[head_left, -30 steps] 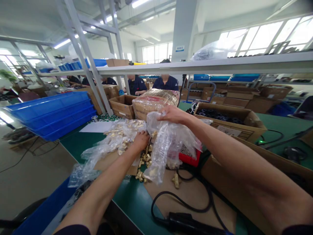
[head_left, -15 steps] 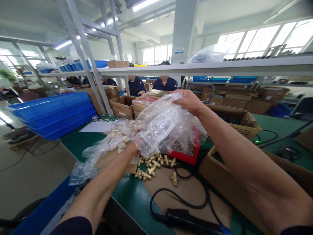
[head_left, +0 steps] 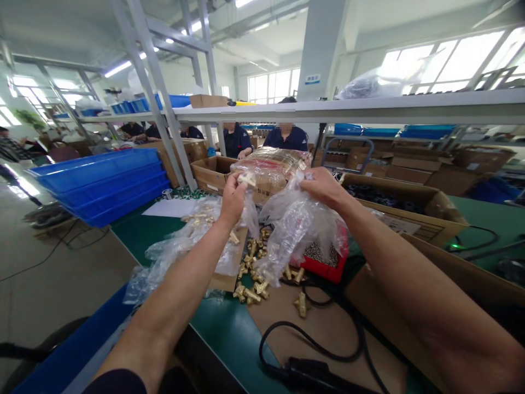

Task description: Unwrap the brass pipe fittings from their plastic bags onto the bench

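— Where is the bag from your hands?

— I hold the crumpled clear plastic bag [head_left: 293, 230] up between them: my right hand [head_left: 324, 186] is clenched on its top edge, my left hand [head_left: 234, 194] pinches its other side just left of that. It hangs straight down, above the small brass fittings [head_left: 252, 273] on the table [head_left: 225, 334].

Two hands are up: the left hand [head_left: 233, 198] and the right hand [head_left: 324, 186], sharing one clear plastic bag [head_left: 295, 230]. One red tray [head_left: 324, 265] sits behind it. Brass fittings [head_left: 251, 290] lie loose beneath, too many and too jumbled to count. Blue bins [head_left: 102, 183] stand stacked, at least three. Two seated people [head_left: 286, 137] face this way.
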`<action>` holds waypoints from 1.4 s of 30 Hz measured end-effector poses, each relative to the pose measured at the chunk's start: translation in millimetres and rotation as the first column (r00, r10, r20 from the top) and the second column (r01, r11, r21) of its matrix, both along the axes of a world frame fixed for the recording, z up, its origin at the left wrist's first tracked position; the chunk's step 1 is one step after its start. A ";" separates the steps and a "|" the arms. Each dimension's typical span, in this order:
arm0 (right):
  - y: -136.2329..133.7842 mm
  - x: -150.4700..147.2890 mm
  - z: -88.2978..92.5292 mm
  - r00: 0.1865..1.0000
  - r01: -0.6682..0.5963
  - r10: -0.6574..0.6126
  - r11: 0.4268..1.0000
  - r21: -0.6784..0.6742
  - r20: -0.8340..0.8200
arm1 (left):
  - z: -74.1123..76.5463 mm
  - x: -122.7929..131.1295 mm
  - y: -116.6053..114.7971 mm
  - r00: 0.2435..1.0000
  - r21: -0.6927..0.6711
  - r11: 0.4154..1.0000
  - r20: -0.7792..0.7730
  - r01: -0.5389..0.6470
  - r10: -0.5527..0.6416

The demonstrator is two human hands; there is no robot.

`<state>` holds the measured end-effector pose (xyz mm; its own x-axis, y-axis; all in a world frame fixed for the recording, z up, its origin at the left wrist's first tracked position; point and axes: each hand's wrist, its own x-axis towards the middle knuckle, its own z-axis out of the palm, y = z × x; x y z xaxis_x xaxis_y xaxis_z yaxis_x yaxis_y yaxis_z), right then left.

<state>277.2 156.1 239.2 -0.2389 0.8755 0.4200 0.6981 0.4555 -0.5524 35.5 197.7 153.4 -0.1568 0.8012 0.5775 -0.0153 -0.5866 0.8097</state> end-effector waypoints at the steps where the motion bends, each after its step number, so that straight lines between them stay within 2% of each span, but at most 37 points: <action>1: 0.2 -3.1 0.0 0.999 0.015 -0.015 1.000 0.002 0.042 | 12.3 4.4 -1.1 0.993 0.017 0.996 0.086 0.082 -0.083; 3: -0.8 -8.9 0.0 0.990 0.046 -0.045 0.999 -0.005 0.136 | 27.6 11.1 -5.2 0.947 0.007 0.974 0.234 0.225 -0.220; 5: -2.2 -13.2 -1.5 0.965 0.051 -0.038 0.998 -0.046 0.260 | 28.0 14.8 -11.4 0.917 -0.085 0.949 0.298 0.303 -0.266; 8: -2.2 -17.0 -8.9 0.921 0.068 -0.039 0.996 -0.060 0.389 | 7.9 18.1 -20.7 0.909 -0.207 0.914 0.313 0.348 -0.275; 11: -0.3 -20.4 -19.8 0.919 0.022 -0.006 0.999 -0.035 0.393 | -16.4 22.7 -28.2 0.915 -0.241 0.903 0.287 0.356 -0.284; 13: 0.8 -23.4 -25.1 0.926 -0.044 0.055 0.998 -0.037 0.373 | -27.2 25.1 -32.1 0.925 -0.254 0.902 0.250 0.349 -0.287; 15: 1.1 -26.4 -26.8 0.923 -0.092 0.110 0.994 -0.064 0.370 | -32.1 25.1 -35.3 0.941 -0.255 0.912 0.194 0.321 -0.277; 18: -0.2 -28.7 -23.5 0.910 -0.125 0.156 0.987 -0.105 0.384 | -30.6 20.8 -39.2 0.961 -0.235 0.933 0.107 0.274 -0.255; 22: -3.0 -27.8 -18.9 0.896 -0.149 0.189 0.981 -0.127 0.403 | -17.1 16.5 -41.9 0.973 -0.204 0.956 0.135 0.211 -0.186; 26: -6.3 -26.7 -18.2 0.883 -0.085 0.122 0.991 -0.100 0.453 | 12.5 16.8 -42.4 0.937 -0.105 0.983 0.332 0.151 -0.108; 31: -23.4 -29.5 -9.6 0.858 0.021 -0.024 1.000 0.013 0.513 | 64.9 -5.8 -46.2 0.768 0.133 0.991 0.635 -0.003 -0.083; 34: -43.5 -38.8 -1.4 0.864 -0.011 -0.001 1.000 0.021 0.504 | 86.1 -36.6 -53.4 0.650 0.107 0.993 0.758 -0.040 -0.055; 36: -58.9 -49.9 3.5 0.883 -0.124 0.123 0.992 -0.027 0.454 | 91.5 -58.4 -60.9 0.565 0.034 0.999 0.825 -0.025 -0.014; 38: -73.8 -64.4 7.7 0.894 -0.281 0.297 0.955 -0.096 0.336 | 90.7 -77.1 -70.3 0.502 -0.026 1.000 0.864 0.001 0.022; 40: -87.7 -81.1 11.5 0.893 -0.395 0.413 0.909 -0.131 0.176 | 85.1 -92.4 -81.4 0.470 -0.057 0.998 0.881 0.011 0.045; 42: -100.4 -97.9 14.9 0.887 -0.450 0.460 0.880 -0.155 0.038 | 77.2 -106.7 -93.7 0.460 -0.064 0.998 0.886 -0.012 0.063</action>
